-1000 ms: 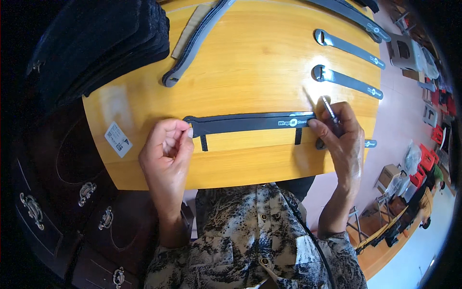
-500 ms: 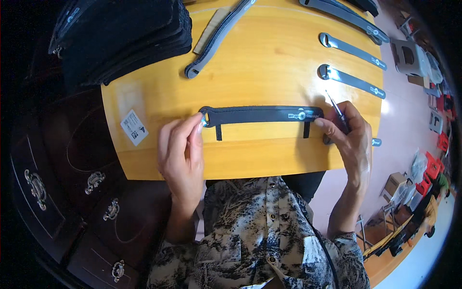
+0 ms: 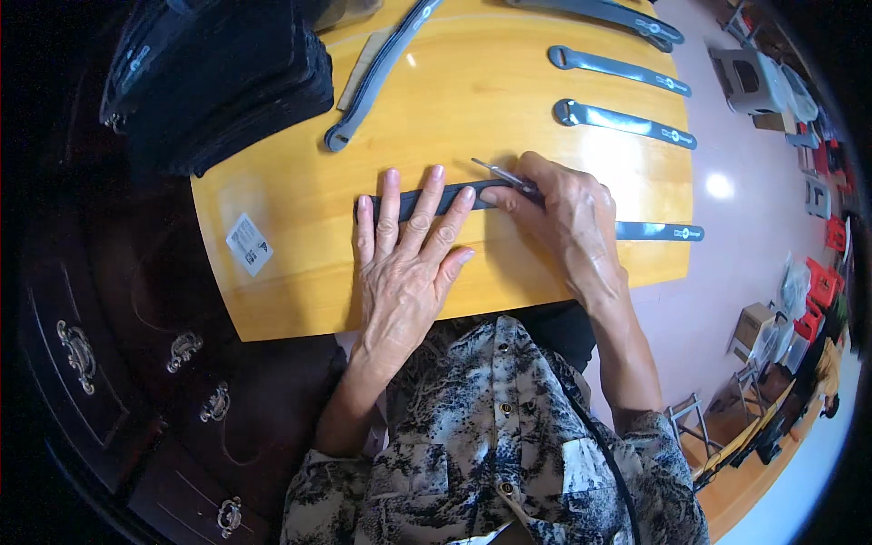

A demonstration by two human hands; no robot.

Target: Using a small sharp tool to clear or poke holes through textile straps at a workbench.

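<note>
A dark hook-and-loop strap [image 3: 449, 196] lies crosswise on the yellow wooden table [image 3: 300, 291]. Flat over its left part rests my left hand [image 3: 400, 272], palm down with the fingers spread. My right hand [image 3: 577, 213] is closed around a slim tool [image 3: 501, 173] with a pointed metal tip, its exact kind unclear. The tip points left, just above the strap, and the right thumb touches the strap by the left index fingertip. Most of the strap's right part is hidden under the right hand. Beyond that hand, a grey strap [image 3: 649, 231] sticks out.
Two grey straps [image 3: 627, 125] lie at the right, with a strap bundle [image 3: 599, 16] behind them. Another strap [image 3: 386, 82] slants at the back. A tall black fabric stack [image 3: 227, 100] stands far left. A white label [image 3: 248, 245] is near the left edge; dark drawers [image 3: 118, 363] flank the table.
My left hand has gone from pinching the strap's left end to lying flat on it. My right hand has moved left along the strap with the pointed tool.
</note>
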